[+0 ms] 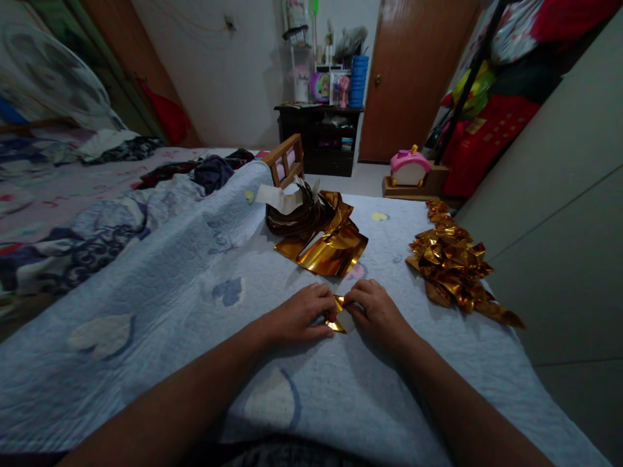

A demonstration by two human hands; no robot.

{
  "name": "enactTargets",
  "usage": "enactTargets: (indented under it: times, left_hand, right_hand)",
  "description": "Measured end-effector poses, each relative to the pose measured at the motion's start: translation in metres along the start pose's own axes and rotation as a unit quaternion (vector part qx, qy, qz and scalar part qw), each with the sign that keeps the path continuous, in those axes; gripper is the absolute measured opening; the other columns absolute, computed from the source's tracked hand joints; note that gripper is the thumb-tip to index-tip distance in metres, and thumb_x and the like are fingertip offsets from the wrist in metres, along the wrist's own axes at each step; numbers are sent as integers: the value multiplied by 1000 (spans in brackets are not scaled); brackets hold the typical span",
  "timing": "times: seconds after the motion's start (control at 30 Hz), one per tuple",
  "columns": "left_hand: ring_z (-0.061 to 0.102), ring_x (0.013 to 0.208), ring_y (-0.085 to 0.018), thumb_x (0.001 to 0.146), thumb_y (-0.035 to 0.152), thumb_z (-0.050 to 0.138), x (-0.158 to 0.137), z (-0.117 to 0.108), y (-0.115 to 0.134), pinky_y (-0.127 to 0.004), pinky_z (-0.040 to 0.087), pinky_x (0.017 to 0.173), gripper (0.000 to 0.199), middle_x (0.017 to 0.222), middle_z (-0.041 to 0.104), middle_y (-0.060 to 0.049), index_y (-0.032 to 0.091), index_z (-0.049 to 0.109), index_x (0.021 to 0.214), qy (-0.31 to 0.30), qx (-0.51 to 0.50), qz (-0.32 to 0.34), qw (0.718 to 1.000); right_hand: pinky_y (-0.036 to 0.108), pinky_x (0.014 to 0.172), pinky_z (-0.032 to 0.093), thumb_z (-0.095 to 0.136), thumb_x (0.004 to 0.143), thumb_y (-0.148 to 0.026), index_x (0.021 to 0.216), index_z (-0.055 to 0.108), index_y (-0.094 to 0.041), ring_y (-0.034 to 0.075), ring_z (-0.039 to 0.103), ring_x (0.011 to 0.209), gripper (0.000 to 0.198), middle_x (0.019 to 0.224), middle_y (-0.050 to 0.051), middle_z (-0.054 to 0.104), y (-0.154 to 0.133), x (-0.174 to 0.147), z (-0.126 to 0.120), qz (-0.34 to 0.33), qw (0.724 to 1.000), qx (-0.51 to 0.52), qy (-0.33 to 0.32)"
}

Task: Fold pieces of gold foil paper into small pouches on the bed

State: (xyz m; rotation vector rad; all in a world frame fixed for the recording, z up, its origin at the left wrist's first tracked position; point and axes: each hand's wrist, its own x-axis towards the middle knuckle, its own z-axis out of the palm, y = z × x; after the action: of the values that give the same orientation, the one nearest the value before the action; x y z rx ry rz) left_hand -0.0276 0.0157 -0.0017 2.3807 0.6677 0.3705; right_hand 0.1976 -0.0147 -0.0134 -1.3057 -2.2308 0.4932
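Observation:
A small piece of gold foil paper, partly folded, lies on the blue quilted cover between my two hands. My left hand grips its left side, fingers curled and thumb along the near edge. From the other side my right hand pinches the paper's upper right part. Fingers hide much of the fold. Just beyond the hands lies a stack of gold foil sheets, some of them curled, with brown and pale edges showing. A heap of folded gold paper pieces rests to the right.
The quilted cover has heart patterns and rises in a ridge at left. A wooden frame stands behind the stack. A pink and white toy sits beyond the far edge, and a pale cabinet borders the right.

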Motion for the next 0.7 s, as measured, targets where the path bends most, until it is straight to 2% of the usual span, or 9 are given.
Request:
enactTargets:
  times: [0.23,0.43,0.57,0.7]
  left_hand:
    - [57,94,-19,93,27,67,0,4,-5,-30,47,81,9,101,61,-6,19,67,94,43,30,38,998]
    - [57,89,-20,100,28,57,-2,4,-8,-33,46,78,19,100,65,-9,21,74,97,95,199,79,972]
    - [57,84,-18,100,21,53,-2,4,-5,-30,46,74,21,95,66,-7,22,74,98,81,274,64,956]
    - [58,81,-18,100,21,54,0,6,0,-29,45,69,19,92,67,-6,21,72,103,61,289,62,953]
  right_hand:
    - [34,81,42,54,92,-8,89,69,-18,20,54,89,18,93,7,63,-1,1,-1,4,1000,-10,-4]
    - [33,79,40,54,90,-10,88,66,-17,20,54,87,15,88,5,60,-3,-4,-7,35,999,-20,-27]
    - [33,79,39,56,87,-11,87,64,-18,20,53,86,11,87,4,59,-3,-6,-8,35,998,-20,-42]
    - [35,84,42,57,87,-11,89,63,-18,21,53,92,10,97,6,59,-4,-7,-7,40,999,-3,-24]
